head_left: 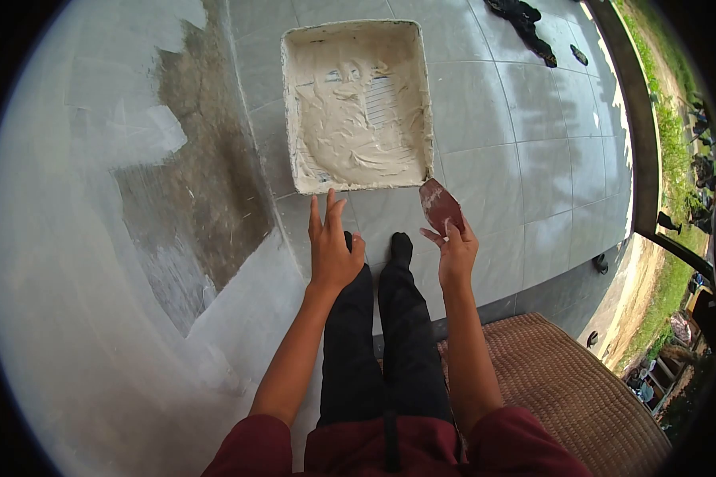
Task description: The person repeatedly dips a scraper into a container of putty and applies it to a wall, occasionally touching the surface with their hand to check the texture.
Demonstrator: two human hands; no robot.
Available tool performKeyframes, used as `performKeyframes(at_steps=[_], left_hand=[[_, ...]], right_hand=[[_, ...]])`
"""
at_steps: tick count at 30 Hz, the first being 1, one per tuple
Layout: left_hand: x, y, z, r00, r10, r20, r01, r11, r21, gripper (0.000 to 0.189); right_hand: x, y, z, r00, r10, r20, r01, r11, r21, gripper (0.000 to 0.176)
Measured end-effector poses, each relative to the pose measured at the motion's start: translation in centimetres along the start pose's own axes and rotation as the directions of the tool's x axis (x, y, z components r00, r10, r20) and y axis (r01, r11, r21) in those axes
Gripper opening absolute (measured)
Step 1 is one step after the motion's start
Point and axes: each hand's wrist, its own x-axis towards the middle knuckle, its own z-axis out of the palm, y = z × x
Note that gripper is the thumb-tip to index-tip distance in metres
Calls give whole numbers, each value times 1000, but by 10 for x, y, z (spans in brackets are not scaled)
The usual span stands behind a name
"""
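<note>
A rectangular tray [293, 151] with white, crusted walls lies on the tiled floor, its bottom spread with thick cream-coloured paste. Below its near left corner is my left hand [336, 250], fingers apart and holding nothing, the fingertips close to the tray's near edge. Whether they touch it I cannot tell. My right hand [458, 250] grips a flat, dark red-brown scraper [439, 203] with a pale smear on it. The scraper's tip is beside the tray's near right corner.
On the left, a wall [79, 238] has white coating around a bare brown-grey patch [215, 151]. A woven brown surface [549, 381] is at the lower right. Dark cloth [525, 28] lies on the floor [485, 103] at the top right. Grass shows outside.
</note>
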Motion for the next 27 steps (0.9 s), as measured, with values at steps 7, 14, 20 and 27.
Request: performKeyframes(at_steps=[7,14,20,27], left_hand=[[-7,-11,0,1000,-26,-8,26,1000,5,64],[-12,-16,-9,998,-69,4,69,998,-8,63],[-9,-21,-16,995,-98,1,98,995,-13,62],[-10,-25,-23,996,-88,-12,88,996,-8,61]], right_hand=[[61,-38,68,821,-300,485,570,450,-687,31],[55,-8,108,761,-222,610,571,-217,-792,21],[42,1,131,643,-270,717,705,-158,-691,25],[64,-4,94,433,-128,892,844,-290,-452,31]])
